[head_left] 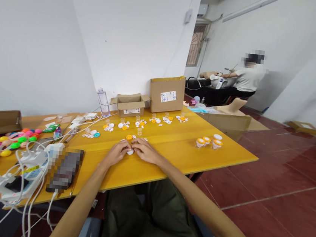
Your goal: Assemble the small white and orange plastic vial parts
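At the near edge of the table, my left hand [117, 154] pinches a small white round plastic part [130, 152] from the left. My right hand [145, 152] closes in from the other side, its fingers bent at the same part; its fingertips are partly hidden. Just beyond my fingers lie an orange ring-shaped piece [129, 137] and a small clear cup [139, 131]. Some little white pieces there are half covered by my hands.
Small piles of white and orange parts [156, 120] with clear cups line the table [182, 151]. Several orange-rimmed capped cups [207, 140] stand at right. Cardboard boxes [166, 95] stand behind. A power strip [30, 178] with cables lies at left. Another person [248, 77] sits far back.
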The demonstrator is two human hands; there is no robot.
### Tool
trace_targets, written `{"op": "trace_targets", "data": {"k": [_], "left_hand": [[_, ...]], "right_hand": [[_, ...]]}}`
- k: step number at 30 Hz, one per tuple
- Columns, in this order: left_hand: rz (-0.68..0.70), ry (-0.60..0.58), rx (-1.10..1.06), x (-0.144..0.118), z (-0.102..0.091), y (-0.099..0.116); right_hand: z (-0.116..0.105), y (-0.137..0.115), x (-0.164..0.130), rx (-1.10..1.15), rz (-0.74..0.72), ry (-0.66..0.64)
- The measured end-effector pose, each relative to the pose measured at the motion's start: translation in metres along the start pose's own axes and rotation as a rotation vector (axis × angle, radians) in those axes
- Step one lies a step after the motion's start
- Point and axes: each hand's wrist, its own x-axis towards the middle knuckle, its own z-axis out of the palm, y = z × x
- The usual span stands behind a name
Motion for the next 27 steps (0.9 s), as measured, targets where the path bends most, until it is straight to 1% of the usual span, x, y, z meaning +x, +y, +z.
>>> {"op": "trace_targets", "data": {"k": [8,27], "left_hand": [[0.007,0.007,0.016,-0.0005,0.0006,-0.0017],[-0.039,-0.003,0.028,-0.0009,0.0009,-0.0017]], "right_hand": [[-0.0039,-0.0048,-0.0019,0.052,0.015,0.050],[-0.0062,-0.0083,-0.0018,0.051,0.011,0.025]]}}
